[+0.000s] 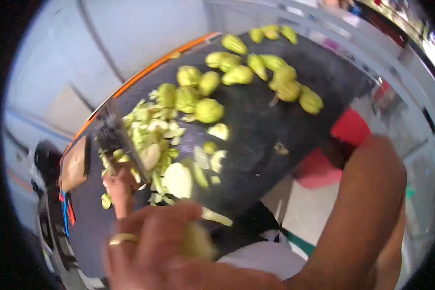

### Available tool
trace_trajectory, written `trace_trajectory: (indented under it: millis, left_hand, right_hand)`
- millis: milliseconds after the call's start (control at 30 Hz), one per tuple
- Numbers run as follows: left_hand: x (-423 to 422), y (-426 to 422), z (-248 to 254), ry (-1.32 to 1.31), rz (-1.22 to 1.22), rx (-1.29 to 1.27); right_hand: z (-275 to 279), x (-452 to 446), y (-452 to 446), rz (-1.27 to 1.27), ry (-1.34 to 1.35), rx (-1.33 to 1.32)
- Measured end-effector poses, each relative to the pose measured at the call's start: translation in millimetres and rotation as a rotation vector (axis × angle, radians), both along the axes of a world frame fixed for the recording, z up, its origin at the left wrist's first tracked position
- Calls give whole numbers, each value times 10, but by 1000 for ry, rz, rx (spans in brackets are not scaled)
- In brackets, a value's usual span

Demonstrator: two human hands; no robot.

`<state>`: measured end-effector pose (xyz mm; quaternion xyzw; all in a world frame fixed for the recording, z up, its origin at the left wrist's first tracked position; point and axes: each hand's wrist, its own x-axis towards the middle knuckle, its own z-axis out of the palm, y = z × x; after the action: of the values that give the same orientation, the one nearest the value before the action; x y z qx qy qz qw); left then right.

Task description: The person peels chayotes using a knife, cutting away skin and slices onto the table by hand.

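Vegetable [200,242] pale yellow-green, blurred, partly hidden by fingers [152,232].

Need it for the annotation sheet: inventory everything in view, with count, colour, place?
whole vegetables: about 17, green, upper middle of table
cut pieces: many, pale green, heaped near the knife
large pale piece: 1, whitish green, front of heap
table: 1, dark, centre
edge strip: 1, orange, wall side of table
board: 1, brown, far left
red item: at least 1, red, right of table
wall: 1, pale, upper left
background clutter: uncounted, too blurred
knife: 1, dark blade, in left hand
held vegetable: 1, pale green, in right hand, blurred
ring: 1, gold, on right hand
left hand: 1, bare, left of centre
right hand: 1, bare, bottom foreground
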<state>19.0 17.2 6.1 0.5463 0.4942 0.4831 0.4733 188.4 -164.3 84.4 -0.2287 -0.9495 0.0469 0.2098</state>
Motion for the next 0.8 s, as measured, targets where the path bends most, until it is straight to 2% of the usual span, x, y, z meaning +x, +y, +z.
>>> trace_trajectory:
  millis: [67,133,167,233,300,333,367,400,433,500,533,600,667,700,733,800]
  left_hand:
    - [-141,60,-63,54,25,61]
    - [-153,135,-114,70,69,119]
    - [-92,92,-103,-113,62,110]
    - [-92,102,-74,-114,63,82]
    - [-178,172,-129,-108,68,49]
    - [-144,150,-136,-131,73,37]
    - [-159,139,-112,-99,46,-13]
    - [-87,137,-99,-53,134,-10]
    - [-26,56,-3,-70,108,-57]
    - [26,25,23,-76,61,-45]
    - [28,54,-10,-82,66,-40]
    - [38,24,46,-93,58,-46]
    - [32,29,45,-105,63,-39]
    - [10,41,35,-109,85,-38]
    - [-12,56,19,-127,54,-36]
    - [2,35,48,-119,61,-36]
  right_hand:
    - [218,444,-166,-14,19,-11]
    - [469,1138,-488,-150,23,-42]
    - [545,1512,-627,-295,20,-67]
    - [483,2332,-928,-715,46,-171]
    - [-160,3285,-1125,-1194,183,-483]
    - [-722,3839,-1230,-1388,289,-791]
    - [-1333,4324,-1341,-1552,164,-777]
    - [-1811,4740,-1448,-1630,167,-827]
    - [-1913,4668,-1537,-1626,-84,-424]
    - [-1715,4435,-1377,-1596,-120,8]
    - [-1473,4260,-1258,-1626,60,9]
    - [-801,3123,-746,-1493,520,105]
    - [-547,2198,-528,-1200,429,18]
    - [-598,1874,-428,-892,387,-47]
    - [-491,1372,-414,-806,279,-235]
    - [-893,907,-245,-404,242,-103]
